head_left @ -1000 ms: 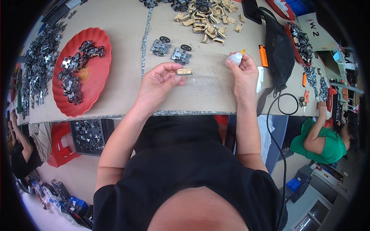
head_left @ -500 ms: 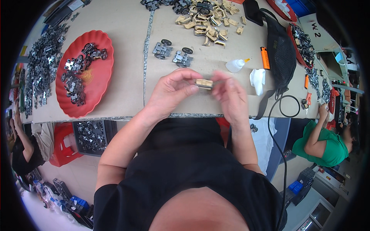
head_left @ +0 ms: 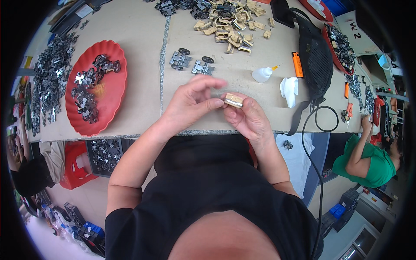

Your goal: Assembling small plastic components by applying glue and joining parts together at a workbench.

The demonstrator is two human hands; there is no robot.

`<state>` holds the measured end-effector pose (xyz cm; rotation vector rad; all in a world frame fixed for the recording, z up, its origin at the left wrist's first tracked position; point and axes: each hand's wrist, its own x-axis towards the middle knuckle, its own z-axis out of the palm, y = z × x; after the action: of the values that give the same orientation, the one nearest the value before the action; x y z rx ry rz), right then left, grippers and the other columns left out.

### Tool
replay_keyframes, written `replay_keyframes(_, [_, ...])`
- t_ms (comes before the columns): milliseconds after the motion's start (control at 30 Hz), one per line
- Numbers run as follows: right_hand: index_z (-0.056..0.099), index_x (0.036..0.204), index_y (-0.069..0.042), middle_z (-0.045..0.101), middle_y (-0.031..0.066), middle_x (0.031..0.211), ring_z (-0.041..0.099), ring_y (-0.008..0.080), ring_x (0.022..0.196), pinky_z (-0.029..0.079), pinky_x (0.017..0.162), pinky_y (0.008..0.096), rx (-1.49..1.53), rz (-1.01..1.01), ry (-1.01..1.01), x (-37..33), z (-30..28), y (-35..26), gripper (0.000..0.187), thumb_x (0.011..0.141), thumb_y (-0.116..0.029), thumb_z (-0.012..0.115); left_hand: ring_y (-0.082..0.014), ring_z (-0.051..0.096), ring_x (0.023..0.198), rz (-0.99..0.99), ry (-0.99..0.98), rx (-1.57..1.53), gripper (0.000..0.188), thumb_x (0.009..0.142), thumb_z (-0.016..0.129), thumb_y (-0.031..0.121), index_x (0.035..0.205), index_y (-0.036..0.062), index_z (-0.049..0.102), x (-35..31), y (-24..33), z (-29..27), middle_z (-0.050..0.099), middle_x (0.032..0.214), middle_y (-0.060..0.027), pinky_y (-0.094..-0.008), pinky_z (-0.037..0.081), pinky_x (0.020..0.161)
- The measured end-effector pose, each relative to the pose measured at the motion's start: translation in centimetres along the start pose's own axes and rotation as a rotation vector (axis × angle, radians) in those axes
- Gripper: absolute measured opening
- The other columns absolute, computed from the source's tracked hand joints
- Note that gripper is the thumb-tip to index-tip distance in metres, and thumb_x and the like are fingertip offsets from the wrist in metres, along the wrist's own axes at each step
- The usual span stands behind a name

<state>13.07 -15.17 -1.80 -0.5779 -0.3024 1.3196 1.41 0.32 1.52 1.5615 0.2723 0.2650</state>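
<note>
My right hand (head_left: 248,118) pinches a small tan plastic part (head_left: 234,99) with a pale lower edge between thumb and fingers, above the near edge of the table. Just to its left is my left hand (head_left: 193,100), its thumb tip close beside the part and its other fingers raised apart and partly blurred. Whether that thumb touches the part I cannot tell. Beyond my hands lie two small grey chassis pieces with black wheels, the left one (head_left: 180,59) and the right one (head_left: 203,66). A loose pile of similar tan parts (head_left: 236,32) is farther back.
A red scalloped dish (head_left: 118,93) with wheeled chassis stands left, beside a heap of grey parts (head_left: 47,73). On the right are a white squeeze bottle (head_left: 261,75), a crumpled tissue (head_left: 289,91), an orange lighter (head_left: 297,65) and a black mesh bag (head_left: 316,60) with a cable. A person in green works at far right.
The tan part has passed from my left fingers into my right hand, moving slightly right and nearer. My left thumb and fingers have come apart.
</note>
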Motion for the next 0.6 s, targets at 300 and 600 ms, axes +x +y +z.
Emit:
replay_keyframes(300, [0.053, 0.11, 0.006, 0.059, 0.0081, 0.093, 0.05, 0.0097, 0.069, 0.041, 0.06, 0.0225, 0.117, -0.056, 0.041, 0.2, -0.6, -0.5, 0.059, 0.078, -0.042, 0.066, -0.024, 0.056, 0.088, 0.473, 0.1, 1.3, 0.034, 0.067, 0.064, 0.003, 0.101, 0.0039, 0.058, 2.1, -1.0, -2.8, 0.057, 0.096, -0.0078, -0.0337, 0.046, 0.076])
replay_keyframes(600, [0.053, 0.108, 0.003, 0.058, 0.0069, 0.089, 0.055, 0.0144, 0.075, 0.045, 0.07, 0.0282, -0.149, -0.168, 0.082, 1.4, 0.3, -1.4, 0.051, 0.079, -0.037, 0.068, -0.0253, 0.057, 0.09, 0.483, -0.157, 1.053, 0.025, 0.071, 0.055, -0.001, 0.096, 0.0043, 0.06, 0.7, -0.2, -6.4, 0.057, 0.097, -0.0075, -0.034, 0.047, 0.076])
